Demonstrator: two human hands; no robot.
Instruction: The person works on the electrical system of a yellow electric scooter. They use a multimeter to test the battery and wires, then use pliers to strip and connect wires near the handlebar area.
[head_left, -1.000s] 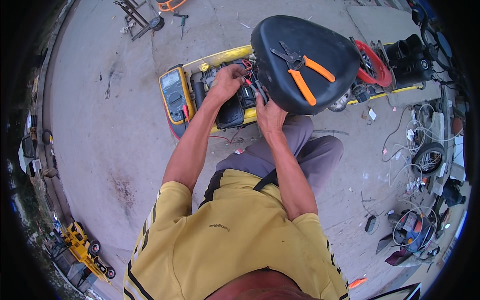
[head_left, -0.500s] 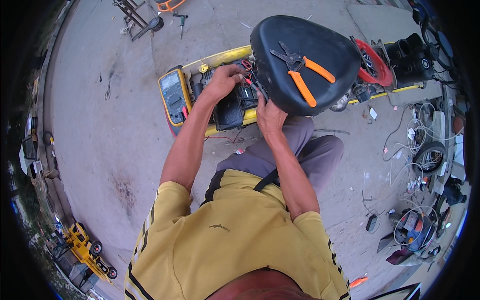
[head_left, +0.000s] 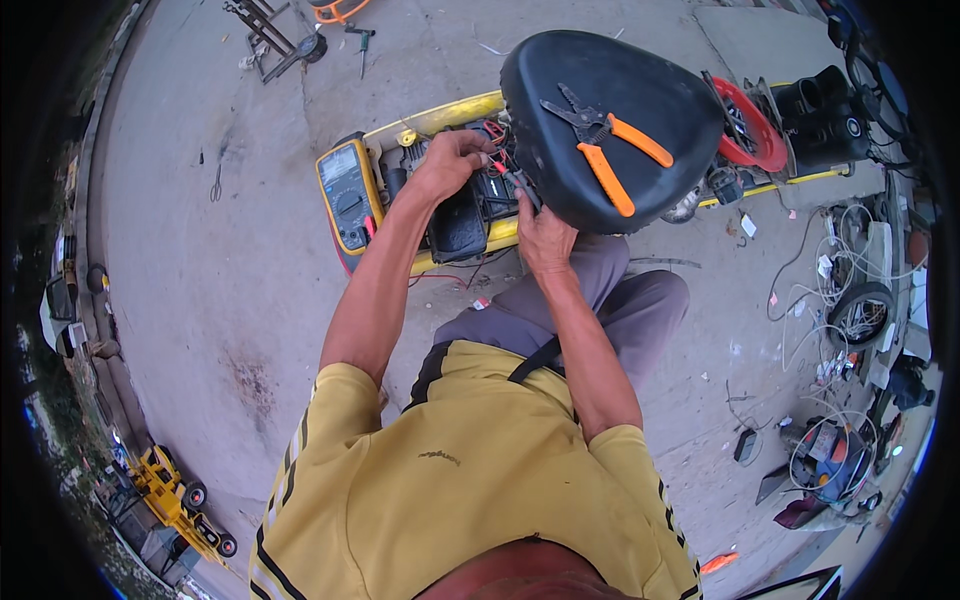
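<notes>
My left hand [head_left: 450, 160] is closed in a pinch among the thin red wires [head_left: 492, 130] inside the open compartment of a yellow-framed vehicle body [head_left: 460, 110]. My right hand [head_left: 545, 235] grips a slim dark grey object [head_left: 522, 183] with a red end, just under the edge of a black seat [head_left: 610, 70]; what exactly it is, I cannot make out. Orange-handled wire strippers [head_left: 632, 135] lie open on that seat. A yellow multimeter [head_left: 348, 200] with leads rests left of the compartment, beside my left forearm. A black tray [head_left: 458, 230] sits below my hands.
A red ring-shaped part [head_left: 765, 145] and black cylinders [head_left: 830, 130] stand right of the seat. Cables, a tyre [head_left: 860, 315] and scrap line the right side. A yellow wheeled toy vehicle [head_left: 170, 500] is at lower left, a metal stand [head_left: 280, 40] at upper left.
My right hand has shifted slightly to the right with the slim object in it. My left hand stays almost still, pinched among the wires.
</notes>
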